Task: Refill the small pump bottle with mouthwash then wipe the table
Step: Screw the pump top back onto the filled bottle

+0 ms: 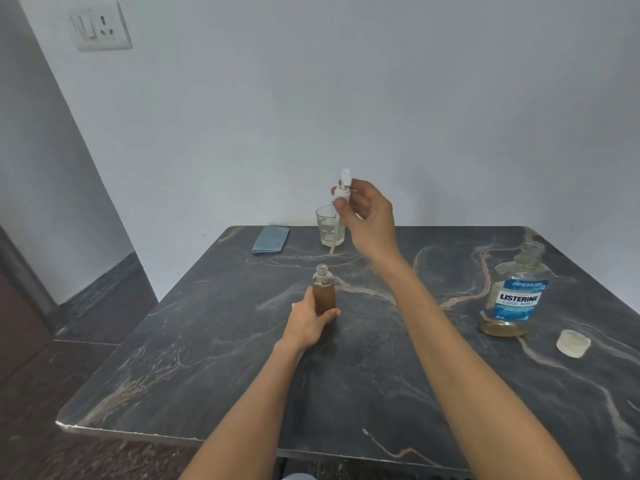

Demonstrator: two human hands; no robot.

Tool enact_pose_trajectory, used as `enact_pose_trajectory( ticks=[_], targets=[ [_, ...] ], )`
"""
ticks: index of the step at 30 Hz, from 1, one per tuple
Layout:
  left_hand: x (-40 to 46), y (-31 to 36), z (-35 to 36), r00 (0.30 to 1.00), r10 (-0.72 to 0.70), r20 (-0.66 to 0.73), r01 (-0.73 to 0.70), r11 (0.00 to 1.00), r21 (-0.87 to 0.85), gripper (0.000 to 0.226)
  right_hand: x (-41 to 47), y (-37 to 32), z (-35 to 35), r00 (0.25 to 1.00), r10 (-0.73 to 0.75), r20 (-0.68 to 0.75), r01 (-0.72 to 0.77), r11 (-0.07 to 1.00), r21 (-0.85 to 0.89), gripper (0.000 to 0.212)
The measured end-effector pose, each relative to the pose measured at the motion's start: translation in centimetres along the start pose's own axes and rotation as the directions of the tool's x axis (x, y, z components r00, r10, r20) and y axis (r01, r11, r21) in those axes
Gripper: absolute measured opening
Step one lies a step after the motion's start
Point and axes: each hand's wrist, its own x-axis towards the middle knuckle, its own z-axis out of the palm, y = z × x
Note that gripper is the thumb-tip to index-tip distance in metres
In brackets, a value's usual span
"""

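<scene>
A small clear pump bottle (323, 289), uncapped and mostly full of brownish liquid, stands upright on the dark marble table (381, 358). My left hand (310, 322) grips its lower part. My right hand (363, 207) is raised above the table behind the bottle and pinches the white pump head (343, 187), whose thin dip tube hangs down in front of a glass. The mouthwash bottle (514, 296) stands open at the right, with a little yellowish liquid at its bottom. A folded blue cloth (270, 239) lies at the table's far edge.
A drinking glass (327, 225) with a little pale liquid stands at the back near the wall. The mouthwash cap (573, 342) lies on the table near the right edge. The wall runs close behind the table; floor lies to the left.
</scene>
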Motion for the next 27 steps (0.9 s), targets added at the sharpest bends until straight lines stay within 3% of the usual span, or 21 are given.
enact_pose_trajectory(
  ticks=[12,27],
  targets=[
    [0.4,-0.2,0.4,0.998,-0.054,0.018,0.054,0.998,-0.008,0.056,-0.5,3.0,1.1,0.996,0.085,0.0,-0.085,0.995,-0.058,0.029],
    [0.6,-0.7,0.9,1.0,-0.014,0.01,0.014,0.999,0.035,0.052,-3.0,9.2,0.6,0.956,0.255,0.144,-0.217,0.947,-0.239,0.022]
  ],
)
